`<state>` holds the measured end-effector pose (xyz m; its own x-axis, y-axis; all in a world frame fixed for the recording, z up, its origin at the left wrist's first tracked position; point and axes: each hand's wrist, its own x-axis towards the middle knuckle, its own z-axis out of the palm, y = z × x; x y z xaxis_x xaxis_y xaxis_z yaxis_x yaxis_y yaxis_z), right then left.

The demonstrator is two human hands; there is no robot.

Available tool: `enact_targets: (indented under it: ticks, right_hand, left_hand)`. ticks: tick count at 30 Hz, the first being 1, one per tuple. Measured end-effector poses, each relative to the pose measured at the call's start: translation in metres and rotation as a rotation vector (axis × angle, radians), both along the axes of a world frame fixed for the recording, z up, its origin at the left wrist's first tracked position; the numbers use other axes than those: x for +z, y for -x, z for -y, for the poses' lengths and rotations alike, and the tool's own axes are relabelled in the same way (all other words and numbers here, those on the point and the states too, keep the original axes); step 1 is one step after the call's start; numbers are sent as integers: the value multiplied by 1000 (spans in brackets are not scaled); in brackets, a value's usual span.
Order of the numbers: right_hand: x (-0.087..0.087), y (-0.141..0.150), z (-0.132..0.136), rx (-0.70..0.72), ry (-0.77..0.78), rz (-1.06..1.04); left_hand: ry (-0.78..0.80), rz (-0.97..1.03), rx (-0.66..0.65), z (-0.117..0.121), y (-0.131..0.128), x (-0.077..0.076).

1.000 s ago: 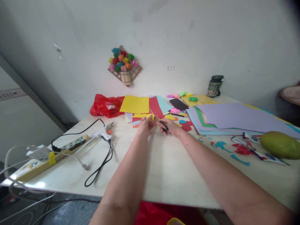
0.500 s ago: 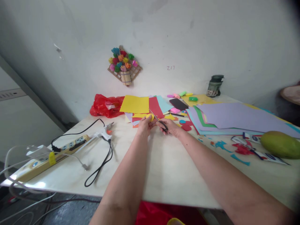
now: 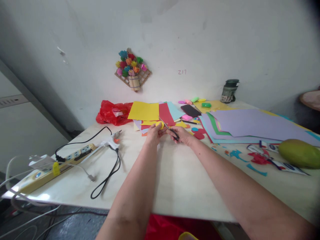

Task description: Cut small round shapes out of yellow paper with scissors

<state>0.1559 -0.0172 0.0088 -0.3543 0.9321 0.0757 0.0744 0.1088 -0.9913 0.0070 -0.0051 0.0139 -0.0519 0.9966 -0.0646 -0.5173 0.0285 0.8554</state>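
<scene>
Right hand [image 3: 182, 135]: your grip's clamped on black-handled metal scissors [image 3: 174, 134], mid-frame, blades pointing upper left, long axis diagonal. Left hand [image 3: 153, 133]: your grip pinches a small rounded yellow paper piece [image 3: 160, 125], left of the blades; contact hard to make out. Your hands partly hide handles and the piece's lower edge.

I work in what seems a craft corner, with scissors [image 3: 175, 134], coloured paper [image 3: 143, 111] and a glue gun [image 3: 113, 143] about me.
</scene>
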Motion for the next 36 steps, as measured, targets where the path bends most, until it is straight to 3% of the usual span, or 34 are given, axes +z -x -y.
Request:
enact_targets:
  ticks: [22, 36]
  right_hand:
    - [-8, 0, -9, 2, -15, -10]
    - [-7, -1, -8, 8, -44, 45]
  left_hand:
    - [-25, -77, 24, 2, 2, 2]
    - [-48, -79, 38, -5, 5, -6]
